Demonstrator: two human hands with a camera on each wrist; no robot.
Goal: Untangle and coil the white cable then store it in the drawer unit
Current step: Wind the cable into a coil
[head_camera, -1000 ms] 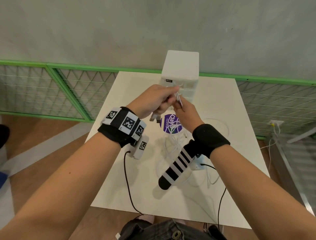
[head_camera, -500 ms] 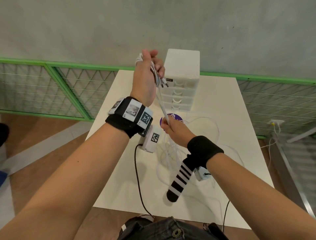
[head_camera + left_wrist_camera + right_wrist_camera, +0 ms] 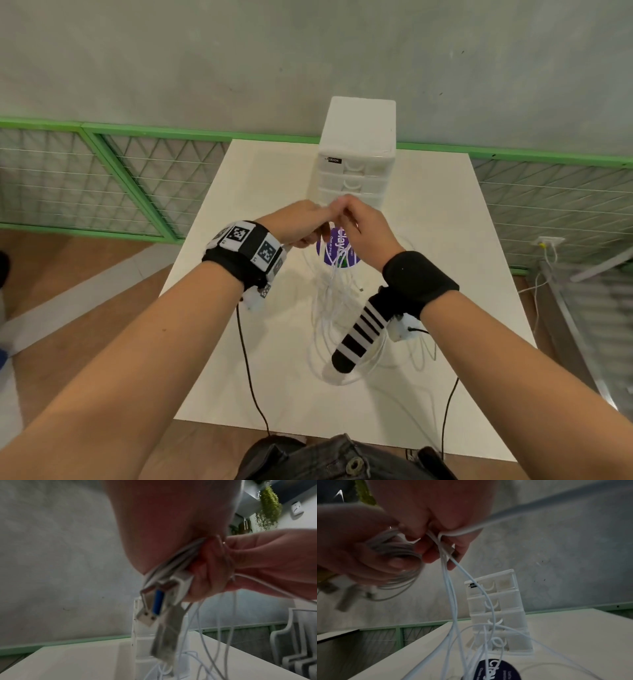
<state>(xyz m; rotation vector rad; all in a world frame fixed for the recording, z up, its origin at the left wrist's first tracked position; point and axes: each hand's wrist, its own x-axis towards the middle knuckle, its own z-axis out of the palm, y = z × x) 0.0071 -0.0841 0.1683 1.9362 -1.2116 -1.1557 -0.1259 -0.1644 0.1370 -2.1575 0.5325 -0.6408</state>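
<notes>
**Both hands meet over a tangle of white cable**

Where the two forearms converge above the worktop point(image 3: 445, 240), the left hand point(image 3: 301, 222) and right hand point(image 3: 363, 229) sit knuckle to knuckle, just in front of the drawer unit point(image 3: 356, 161). The left hand is turned palm down with its fingers curled round a gathered bundle of the white cable point(image 3: 334, 284); the left wrist view shows several strands squeezed in the fist, with a USB plug point(image 3: 150, 609) with a blue insert sticking out below it. A second, blurred connector hangs beneath the plug. The right hand comes in from the other side, its fingertips point(image 3: 452, 566) pinching a few strands that drop straight down from them, while one more strand runs off over the hand to the right.

Seen from the right wrist, the loops held by the left hand form a rough coil point(image 3: 399, 561) wrapped about its fingers. Below both hands the rest of the cable falls in loose, crossing loops onto the worktop, spreading over a round purple sticker point(image 3: 339, 250) and toward the near edge. The drawer unit stands upright at the far side of the worktop, against the wall, all its drawers pushed in. A black-and-white striped band point(image 3: 359, 335) hangs from the right wrist strap above the loops.
</notes>
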